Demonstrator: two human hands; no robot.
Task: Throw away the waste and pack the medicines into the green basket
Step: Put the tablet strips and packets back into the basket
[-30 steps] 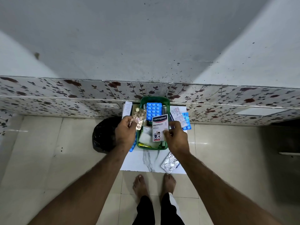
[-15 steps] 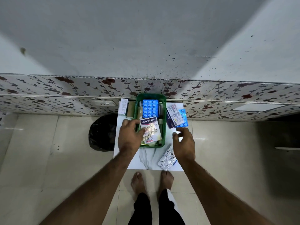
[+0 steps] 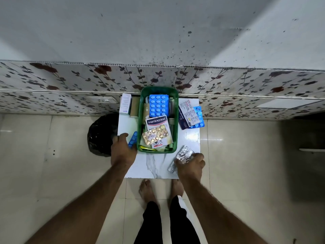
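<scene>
I look straight down at a small white marble-patterned table [image 3: 154, 166] set against a floral-tiled wall. A green basket [image 3: 141, 120] stands on the table's middle, against the wall. In it I see a blue blister pack [image 3: 158, 105] at the far end, a Hansaplast box [image 3: 157, 122] nearer me, and a gold blister strip [image 3: 155, 134] lying across that box.

My left hand [image 3: 122, 149] rests palm down at the table's left edge, just beside the basket; its fingers touch a small blue pill strip [image 3: 133, 138], and I cannot tell whether they grip it. My right hand [image 3: 190, 165] closes around the near end of a crumpled silver blister strip [image 3: 182, 156] by the basket's near right corner.

Right of the basket lie a printed leaflet [image 3: 187, 114] and a second blue pack [image 3: 199, 118] partly beneath it. Left of the basket stand a white medicine box [image 3: 125, 103] and a tan cardboard tube [image 3: 134, 107]. A black waste bag [image 3: 101, 134] sits on the floor left of the table.
</scene>
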